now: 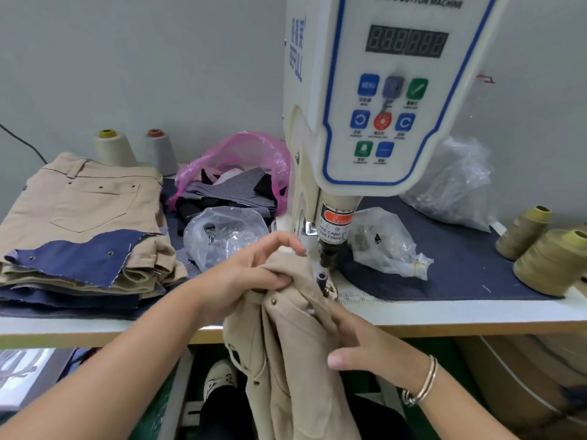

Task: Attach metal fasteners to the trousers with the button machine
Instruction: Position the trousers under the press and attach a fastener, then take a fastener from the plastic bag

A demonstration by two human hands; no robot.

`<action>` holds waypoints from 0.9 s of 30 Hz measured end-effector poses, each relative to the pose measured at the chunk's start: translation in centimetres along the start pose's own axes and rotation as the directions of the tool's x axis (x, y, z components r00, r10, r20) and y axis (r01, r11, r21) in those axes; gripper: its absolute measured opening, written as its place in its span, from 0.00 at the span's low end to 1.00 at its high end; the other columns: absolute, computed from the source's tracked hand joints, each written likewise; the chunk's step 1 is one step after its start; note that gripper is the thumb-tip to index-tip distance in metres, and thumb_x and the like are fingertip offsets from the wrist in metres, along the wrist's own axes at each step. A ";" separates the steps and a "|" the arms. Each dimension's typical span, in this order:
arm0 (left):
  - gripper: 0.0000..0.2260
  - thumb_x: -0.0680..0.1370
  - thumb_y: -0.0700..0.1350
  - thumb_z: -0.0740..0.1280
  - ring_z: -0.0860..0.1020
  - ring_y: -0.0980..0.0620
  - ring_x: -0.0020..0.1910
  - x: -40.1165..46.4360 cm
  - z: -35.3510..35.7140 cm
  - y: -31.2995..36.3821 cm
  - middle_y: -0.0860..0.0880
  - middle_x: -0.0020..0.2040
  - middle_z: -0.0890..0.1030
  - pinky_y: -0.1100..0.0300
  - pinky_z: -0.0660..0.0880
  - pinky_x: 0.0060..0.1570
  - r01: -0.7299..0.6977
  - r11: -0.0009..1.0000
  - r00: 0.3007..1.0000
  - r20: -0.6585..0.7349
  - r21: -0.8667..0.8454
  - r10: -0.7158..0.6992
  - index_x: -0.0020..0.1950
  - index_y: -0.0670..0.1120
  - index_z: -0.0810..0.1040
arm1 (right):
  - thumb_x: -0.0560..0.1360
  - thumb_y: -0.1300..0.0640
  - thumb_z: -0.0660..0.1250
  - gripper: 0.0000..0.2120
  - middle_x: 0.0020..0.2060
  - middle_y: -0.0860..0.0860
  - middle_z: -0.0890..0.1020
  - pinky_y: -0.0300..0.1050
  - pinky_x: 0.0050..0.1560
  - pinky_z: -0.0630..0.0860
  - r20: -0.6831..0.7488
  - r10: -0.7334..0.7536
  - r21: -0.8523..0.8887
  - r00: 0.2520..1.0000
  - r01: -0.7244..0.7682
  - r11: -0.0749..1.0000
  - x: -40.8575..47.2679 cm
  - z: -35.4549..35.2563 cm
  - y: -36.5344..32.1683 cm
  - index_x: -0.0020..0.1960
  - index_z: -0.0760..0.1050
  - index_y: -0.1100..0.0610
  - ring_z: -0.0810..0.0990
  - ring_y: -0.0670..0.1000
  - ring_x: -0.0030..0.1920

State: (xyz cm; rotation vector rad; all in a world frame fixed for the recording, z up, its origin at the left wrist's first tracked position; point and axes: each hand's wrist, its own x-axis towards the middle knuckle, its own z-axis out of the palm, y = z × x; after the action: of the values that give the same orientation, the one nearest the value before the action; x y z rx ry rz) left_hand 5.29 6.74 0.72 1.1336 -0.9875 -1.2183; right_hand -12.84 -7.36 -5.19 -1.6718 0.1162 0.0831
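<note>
Left hand [254,274] bunching beige trousers [286,344], thumb pressed into the cloth, fingers loosely curled over the fold. Right hand [359,341] lower and to the right, fingers tucked into the fabric, thumb out, bangles [422,382] at the wrist. Trousers draped over the worktop [476,312] edge between both hands, hanging down below them. Button machine [381,106] just above and beyond the hands, its black plunger [327,252] right past the left fingertips. Clear bag of fasteners [222,233] behind the left hand; folded beige trousers stack [85,201] far left.
</note>
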 end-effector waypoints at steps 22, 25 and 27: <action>0.07 0.70 0.49 0.70 0.80 0.52 0.41 1.7 -4.9 -4.4 0.47 0.42 0.81 0.62 0.77 0.39 0.165 0.986 0.935 -0.318 -0.011 -0.160 0.46 0.51 0.81 | 0.78 0.61 0.63 0.13 0.50 0.55 0.80 0.38 0.48 0.77 -0.456 0.184 0.438 0.871 0.039 0.898 5.1 -6.0 -0.8 0.62 0.73 0.63 0.80 0.48 0.47; 0.10 0.71 0.50 0.71 0.80 0.50 0.43 1.9 -5.3 -5.0 0.47 0.44 0.82 0.60 0.76 0.43 0.181 0.983 0.918 -0.364 0.036 -0.156 0.49 0.49 0.80 | 0.79 0.62 0.61 0.13 0.43 0.49 0.82 0.31 0.38 0.77 -0.416 0.210 0.478 0.885 0.016 0.878 5.7 -6.3 -0.8 0.62 0.72 0.64 0.82 0.41 0.40; 0.10 0.70 0.51 0.70 0.79 0.51 0.42 1.9 -5.4 -5.3 0.48 0.43 0.81 0.59 0.75 0.43 0.167 0.985 0.916 -0.377 0.040 -0.139 0.48 0.49 0.80 | 0.79 0.61 0.61 0.12 0.42 0.48 0.83 0.29 0.38 0.76 -0.412 0.205 0.461 0.888 0.008 0.888 5.8 -6.2 -0.5 0.61 0.73 0.64 0.82 0.40 0.40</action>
State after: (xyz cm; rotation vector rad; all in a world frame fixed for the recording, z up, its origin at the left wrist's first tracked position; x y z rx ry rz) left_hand 9.80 5.42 -5.49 1.4591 -0.6648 -1.0412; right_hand -7.13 -13.65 -4.73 -1.1864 0.5387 -0.2444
